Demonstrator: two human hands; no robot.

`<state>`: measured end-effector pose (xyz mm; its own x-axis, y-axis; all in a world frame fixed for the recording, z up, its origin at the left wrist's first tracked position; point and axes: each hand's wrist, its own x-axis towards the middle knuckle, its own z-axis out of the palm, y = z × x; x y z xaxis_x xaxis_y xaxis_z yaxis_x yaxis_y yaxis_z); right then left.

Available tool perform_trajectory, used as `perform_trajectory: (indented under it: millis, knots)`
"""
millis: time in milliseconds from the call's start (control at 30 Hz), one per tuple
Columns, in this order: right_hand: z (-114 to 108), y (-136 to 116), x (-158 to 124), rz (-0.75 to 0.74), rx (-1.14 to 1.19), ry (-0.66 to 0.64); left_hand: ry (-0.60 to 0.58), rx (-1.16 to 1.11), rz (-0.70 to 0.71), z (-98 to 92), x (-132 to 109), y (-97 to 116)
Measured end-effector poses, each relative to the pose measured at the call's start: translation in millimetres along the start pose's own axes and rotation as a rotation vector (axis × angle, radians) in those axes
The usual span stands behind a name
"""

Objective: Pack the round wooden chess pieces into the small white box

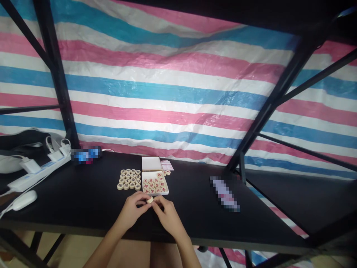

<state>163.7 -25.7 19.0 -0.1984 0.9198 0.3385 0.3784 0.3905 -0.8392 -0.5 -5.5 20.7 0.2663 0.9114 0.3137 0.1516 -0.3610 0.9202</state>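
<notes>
Between the fingertips of my left hand (pixel 135 208) and my right hand (pixel 166 212) is one pale round xiangqi piece (pixel 150 200), pinched from both sides. Just beyond my fingers lies a white box (pixel 166 192) with red-marked xiangqi pieces (pixel 156 184) set in rows inside it. To its left, dark-marked pieces (pixel 129 179) stand on the table in a square block of rows. Behind the box is its white lid (pixel 151 163), open side up. A couple of loose pieces (pixel 166 172) sit beside the lid.
A pink-and-white paper slip (pixel 167 165) lies by the lid on the black table (pixel 189 193). At left are a white power strip (pixel 41 173) with plugs and a white mouse-shaped device (pixel 25 200). Blurred-out items lie at back left and right. Black metal posts frame the table.
</notes>
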Motion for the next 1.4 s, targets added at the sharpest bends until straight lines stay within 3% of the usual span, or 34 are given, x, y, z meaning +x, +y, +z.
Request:
perform_trajectory:
  millis: [367,600,700,867,1033,1400]
  knots:
    - [-2,-2,-1,0.025,0.109,-0.037,-0.026,0.043,0.118,-1.1,0,-6]
    - [-3,5,1,0.078,0.195,-0.015,0.015,-0.091,0.006,1.3,1,-10]
    - [-3,6,1,0.081,0.168,0.0,-0.035,-0.037,-0.043,0.3,2,-9]
    - [-2,7,2,-0.03,0.037,0.04,-0.041,0.04,-0.036,0.2,3,-4]
    - [-2,8,2,-0.111,0.049,0.057,-0.062,0.105,0.025,1.9,1,-3]
    - [1,6,-2,0.05,0.1,0.061,-0.028,0.037,-0.085,0.4,1,-7]
